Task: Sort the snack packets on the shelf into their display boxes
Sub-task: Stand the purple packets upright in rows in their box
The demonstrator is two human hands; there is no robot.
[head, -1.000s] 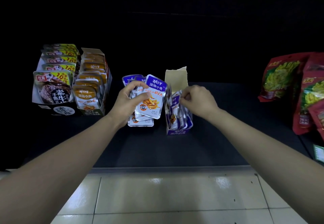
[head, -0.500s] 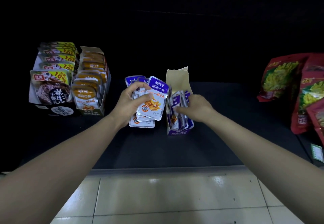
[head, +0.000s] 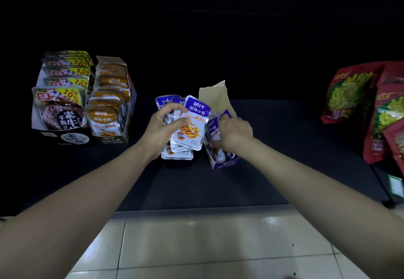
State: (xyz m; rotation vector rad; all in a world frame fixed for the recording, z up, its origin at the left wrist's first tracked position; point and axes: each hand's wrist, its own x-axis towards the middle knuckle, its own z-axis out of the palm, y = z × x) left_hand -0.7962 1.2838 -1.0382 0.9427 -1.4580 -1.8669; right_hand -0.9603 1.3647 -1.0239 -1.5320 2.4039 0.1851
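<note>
Dark shelf [head: 284, 147] lies beneath my hands. Purple display box [head: 226, 165] stands under my right hand [head: 236, 134], which curls in among the boxed packets [head: 213, 126]; whether it grips one, I cannot tell. My left hand [head: 161, 130], just beside, clutches fanned purple fish-snack packets [head: 192, 125].

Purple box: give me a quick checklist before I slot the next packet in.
1. The left hand grips the fanned purple packets: ok.
2. Packets match the purple box in colour: ok.
3. The flap stands open at the back of the box: ok.
4. Room left in the box: cannot tell, the right hand covers it.
5. Right hand free to take a packet: cannot tell, its fingers are hidden among the box's packets.
</note>
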